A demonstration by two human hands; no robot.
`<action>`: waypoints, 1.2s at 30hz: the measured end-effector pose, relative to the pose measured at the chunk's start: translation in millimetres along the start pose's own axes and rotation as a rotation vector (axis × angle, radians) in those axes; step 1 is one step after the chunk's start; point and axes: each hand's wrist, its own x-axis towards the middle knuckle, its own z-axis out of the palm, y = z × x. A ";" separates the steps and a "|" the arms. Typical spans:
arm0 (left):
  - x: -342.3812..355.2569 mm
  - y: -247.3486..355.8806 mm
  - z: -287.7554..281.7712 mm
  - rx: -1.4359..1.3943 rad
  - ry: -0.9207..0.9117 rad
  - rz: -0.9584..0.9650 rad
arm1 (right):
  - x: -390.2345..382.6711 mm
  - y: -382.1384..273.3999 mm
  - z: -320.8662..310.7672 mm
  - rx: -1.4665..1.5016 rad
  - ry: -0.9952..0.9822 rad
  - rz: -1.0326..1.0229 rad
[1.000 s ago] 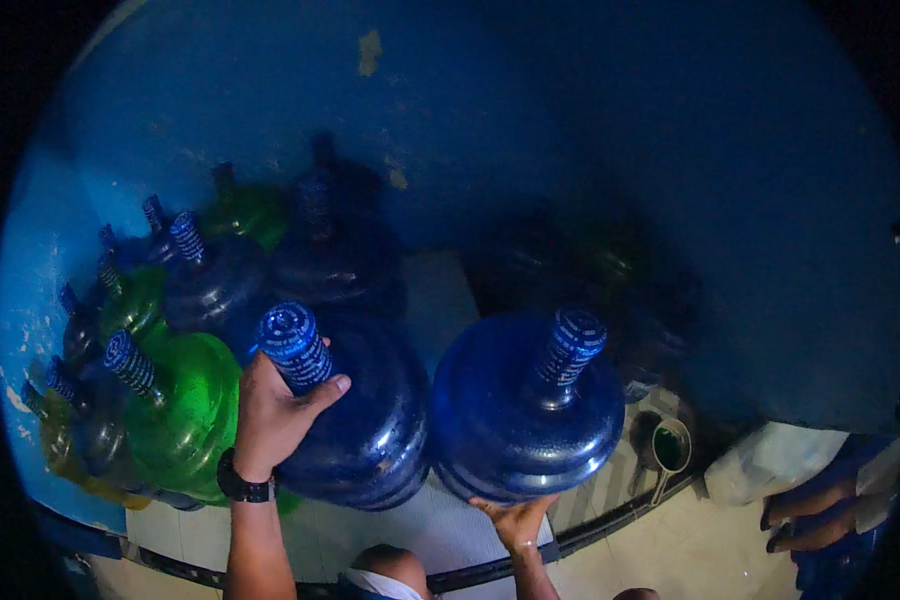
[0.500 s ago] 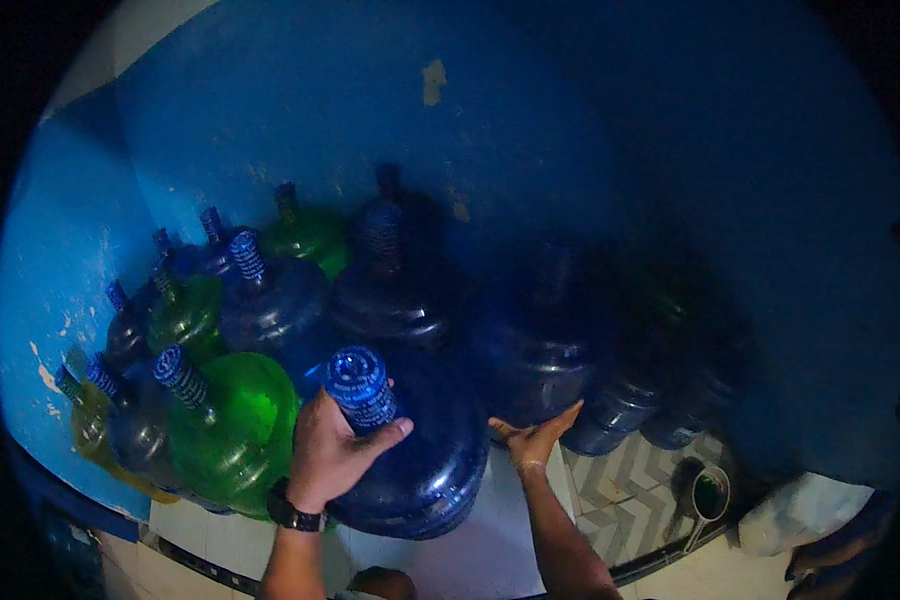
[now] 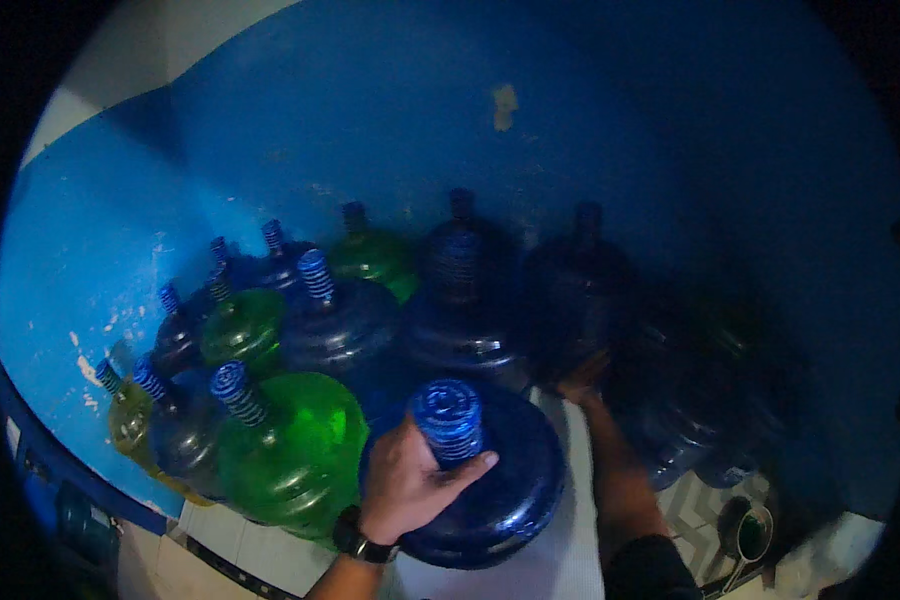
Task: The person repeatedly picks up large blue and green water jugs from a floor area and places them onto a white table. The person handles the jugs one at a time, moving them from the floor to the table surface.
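My left hand (image 3: 410, 485), with a dark watch on its wrist, is wrapped round the capped neck of a blue water jug (image 3: 520, 475). This jug stands upright nearest to me. Farther forward and to the right, my right hand (image 3: 584, 380) has its thumb and fingers spread against the lower side of a dark water jug (image 3: 585, 275). Shadow blurs its fingertips. Close to the left of the held jug stands a green water jug (image 3: 300, 450) with a blue wrapped cap. Another dark blue jug (image 3: 465, 335) is just behind the held one.
More capped jugs (image 3: 335, 325) crowd back to the blue wall (image 3: 370, 120). Several dim jugs (image 3: 680, 410) stand on the right in shadow. At lower right a round, long-handled scoop or strainer (image 3: 750, 535) lies by zigzag-patterned tiles (image 3: 685, 520) and a whitish bag (image 3: 850, 550).
My right hand has reached farther forward, and the dark jug by it now stands nearer the wall. My left hand still grips the blue jug's neck. The whole view has shifted.
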 end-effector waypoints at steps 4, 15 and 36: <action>4.4 4.9 0.1 0.016 -0.012 -0.006 | 33.5 64.4 -41.9 0.197 -0.570 -0.337; 0.9 7.0 -11.8 -0.030 0.082 0.032 | -197.6 81.7 67.6 0.279 -0.274 -0.384; -43.5 0.6 -30.7 -0.115 0.122 0.000 | -512.1 98.7 -360.5 0.053 -0.596 -0.017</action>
